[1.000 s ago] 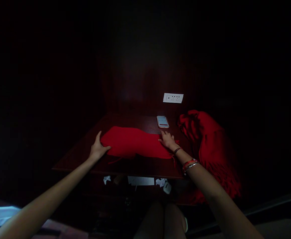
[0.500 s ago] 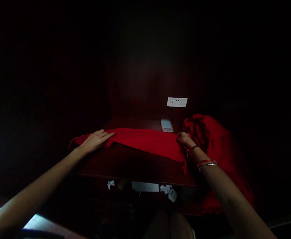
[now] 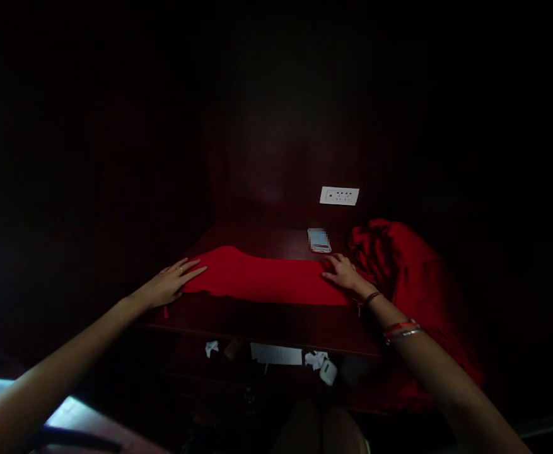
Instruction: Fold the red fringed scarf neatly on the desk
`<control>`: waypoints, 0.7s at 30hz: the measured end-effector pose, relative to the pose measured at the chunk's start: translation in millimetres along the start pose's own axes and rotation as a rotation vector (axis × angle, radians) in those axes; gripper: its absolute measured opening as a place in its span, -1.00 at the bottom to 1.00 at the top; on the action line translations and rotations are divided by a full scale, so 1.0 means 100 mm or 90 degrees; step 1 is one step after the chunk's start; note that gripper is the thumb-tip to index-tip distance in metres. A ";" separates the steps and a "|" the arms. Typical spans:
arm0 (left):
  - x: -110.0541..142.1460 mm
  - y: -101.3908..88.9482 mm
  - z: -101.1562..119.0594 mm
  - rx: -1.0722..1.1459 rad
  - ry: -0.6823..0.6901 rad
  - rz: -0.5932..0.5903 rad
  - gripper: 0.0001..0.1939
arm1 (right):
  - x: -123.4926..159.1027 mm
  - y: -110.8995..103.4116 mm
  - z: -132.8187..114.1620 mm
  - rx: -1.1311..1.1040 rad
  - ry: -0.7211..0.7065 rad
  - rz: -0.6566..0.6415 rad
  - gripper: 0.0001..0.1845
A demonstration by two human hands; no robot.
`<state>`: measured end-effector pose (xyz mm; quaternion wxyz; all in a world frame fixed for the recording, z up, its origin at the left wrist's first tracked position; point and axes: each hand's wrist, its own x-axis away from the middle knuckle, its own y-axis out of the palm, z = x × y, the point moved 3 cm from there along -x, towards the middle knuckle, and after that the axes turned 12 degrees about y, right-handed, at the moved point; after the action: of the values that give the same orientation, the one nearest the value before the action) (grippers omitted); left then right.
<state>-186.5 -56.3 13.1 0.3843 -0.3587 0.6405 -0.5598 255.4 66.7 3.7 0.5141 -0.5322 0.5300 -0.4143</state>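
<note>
A red fringed cloth lies in a long folded strip across the dark wooden desk. On its left end rests my left hand, fingers spread and lying on the fabric. My right hand touches the right end, its fingers apart and its palm down. A phone with a lit, blurred screen lies just behind my right hand. Some loose fringe hangs below my left hand and beside my right wrist.
More red cloth is heaped to the right of the desk. A white socket plate is on the back wall. Below the desk edge are crumpled papers, a flat pale sheet and a small white case. The surroundings are very dark.
The cloth strip now lies straighter and nearer the desk's front. My right hand has loosened from its closed grip at the corner and spread out. My left hand has shifted slightly left and down.
</note>
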 end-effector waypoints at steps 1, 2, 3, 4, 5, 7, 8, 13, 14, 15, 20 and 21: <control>0.01 0.04 -0.05 -0.004 -0.025 0.030 -0.34 | 0.06 0.07 -0.04 -0.010 -0.051 -0.042 -0.36; 0.01 0.06 -0.10 -0.006 -0.047 0.054 -0.38 | 0.12 0.14 -0.06 -0.016 -0.083 -0.084 -0.34; -0.01 0.06 -0.15 -0.009 -0.061 0.072 -0.41 | 0.17 0.20 -0.07 -0.017 -0.092 -0.118 -0.33; -0.05 0.02 -0.19 -0.014 -0.064 0.083 -0.45 | 0.21 0.25 -0.06 -0.013 -0.085 -0.140 -0.33; -0.08 -0.04 -0.22 -0.023 -0.055 0.096 -0.49 | 0.24 0.28 -0.04 -0.009 -0.072 -0.151 -0.33; -0.15 -0.21 -0.26 -0.046 -0.022 0.144 -0.54 | 0.27 0.31 0.00 0.002 -0.043 -0.165 -0.32; -0.16 -0.28 -0.27 -0.058 -0.009 0.180 -0.54 | 0.29 0.31 0.02 0.008 -0.031 -0.175 -0.30; -0.07 -0.10 -0.20 -0.082 -0.027 0.196 -0.50 | 0.39 0.28 0.07 0.035 0.013 -0.215 -0.26; -0.06 -0.01 -0.18 -0.081 -0.044 0.165 -0.49 | 0.40 0.26 0.07 0.041 0.022 -0.222 -0.25; -0.05 0.07 -0.17 -0.080 -0.069 0.130 -0.48 | 0.41 0.24 0.06 0.048 0.031 -0.232 -0.24; -0.16 0.02 -0.18 -0.128 -0.150 -0.015 -0.48 | 0.38 0.05 -0.07 0.039 0.001 -0.216 -0.27; -0.18 -0.04 -0.20 -0.142 -0.151 -0.013 -0.49 | 0.37 0.01 -0.12 0.023 -0.019 -0.182 -0.30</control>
<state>-196.3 -31.7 19.8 0.4092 -0.4692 0.6454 -0.4426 246.8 28.6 0.0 0.4672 -0.5987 0.4336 -0.4850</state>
